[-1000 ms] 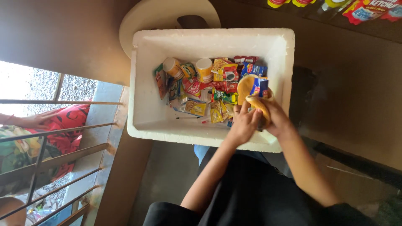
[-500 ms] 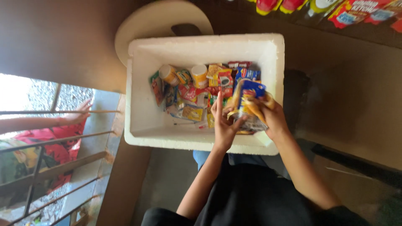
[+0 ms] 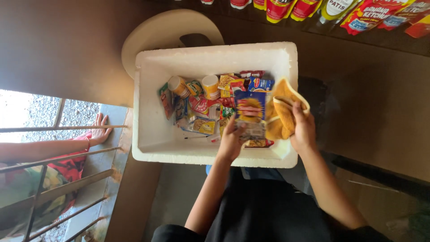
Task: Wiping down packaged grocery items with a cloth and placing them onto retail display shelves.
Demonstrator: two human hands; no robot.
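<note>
Head view: blue packet (image 3: 250,110) (left-held) over foam box (image 3: 148,112)

Left hand (image 3: 231,142) now lifts blue packet (image 3: 250,114) upright.

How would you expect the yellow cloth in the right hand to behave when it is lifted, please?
Probably floppy: the yellow cloth folds and droops around the right hand. Likely light, since a loose one-hand grasp bears it over the white foam box. Unlikely to roll or break.

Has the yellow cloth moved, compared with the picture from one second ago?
Yes. The yellow cloth in the right hand was low at the near wall of the white foam box; now it is lifted, further from that wall.
</note>
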